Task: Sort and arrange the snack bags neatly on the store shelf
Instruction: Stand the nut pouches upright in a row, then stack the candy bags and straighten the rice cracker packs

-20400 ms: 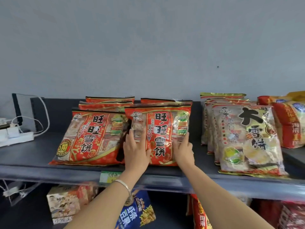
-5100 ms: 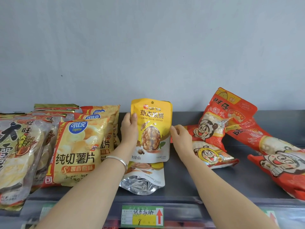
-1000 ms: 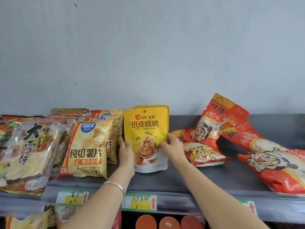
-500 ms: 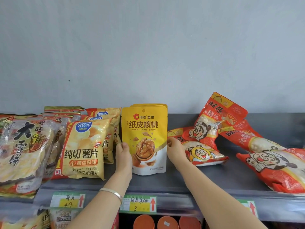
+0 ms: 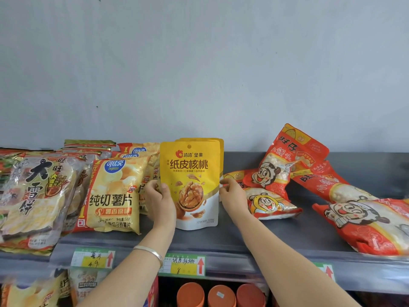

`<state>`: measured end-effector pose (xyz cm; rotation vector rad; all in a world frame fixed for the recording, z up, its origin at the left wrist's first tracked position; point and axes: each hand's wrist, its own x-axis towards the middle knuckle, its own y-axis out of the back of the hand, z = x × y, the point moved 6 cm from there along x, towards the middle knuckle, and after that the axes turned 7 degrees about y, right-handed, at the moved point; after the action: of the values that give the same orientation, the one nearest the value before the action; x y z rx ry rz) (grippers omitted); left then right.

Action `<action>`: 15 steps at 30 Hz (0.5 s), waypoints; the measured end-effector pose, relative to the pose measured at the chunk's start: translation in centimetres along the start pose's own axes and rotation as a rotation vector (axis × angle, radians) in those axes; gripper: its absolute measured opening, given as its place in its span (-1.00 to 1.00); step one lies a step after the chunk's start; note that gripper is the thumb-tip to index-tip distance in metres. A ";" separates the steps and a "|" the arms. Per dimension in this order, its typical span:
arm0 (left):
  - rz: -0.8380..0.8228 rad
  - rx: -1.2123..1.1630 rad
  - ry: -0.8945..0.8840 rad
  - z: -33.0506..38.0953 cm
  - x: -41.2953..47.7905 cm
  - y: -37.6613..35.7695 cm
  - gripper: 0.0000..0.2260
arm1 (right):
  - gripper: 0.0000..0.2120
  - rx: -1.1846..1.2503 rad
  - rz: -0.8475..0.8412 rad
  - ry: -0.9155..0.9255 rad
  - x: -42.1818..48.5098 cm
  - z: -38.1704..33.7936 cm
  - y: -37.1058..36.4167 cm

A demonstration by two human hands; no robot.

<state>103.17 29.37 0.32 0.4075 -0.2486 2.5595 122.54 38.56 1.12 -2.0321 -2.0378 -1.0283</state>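
Note:
A yellow walnut pouch [image 5: 192, 173] stands upright on the grey shelf [image 5: 221, 242], with more of the same pouches behind it. My left hand [image 5: 160, 201] grips its left edge, thumb on the front. My right hand [image 5: 232, 192] touches its right edge with the fingertips. Yellow potato chip bags [image 5: 112, 196] stand in a row to the left. Red cartoon snack bags [image 5: 272, 202] lie jumbled to the right.
Large rice cracker bags [image 5: 33, 196] lean at the far left. Another red bag [image 5: 371, 224] lies at the right shelf front. Price tags [image 5: 183, 264] line the shelf edge. Orange lids [image 5: 221, 295] and more bags sit on the shelf below. A grey wall stands behind.
The walnut pouch stays standing upright in front of its stack. My left hand has shifted slightly up its left edge; my right hand keeps to the right edge.

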 end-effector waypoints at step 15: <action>-0.030 0.297 -0.567 6.6 -7.8 -2.5 -0.83 | -0.72 -0.167 0.071 0.253 -1.9 -2.6 6.3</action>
<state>112.43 26.09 4.11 1.2383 -0.0581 2.3994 127.48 34.92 4.62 -1.9147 -1.7954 -1.4028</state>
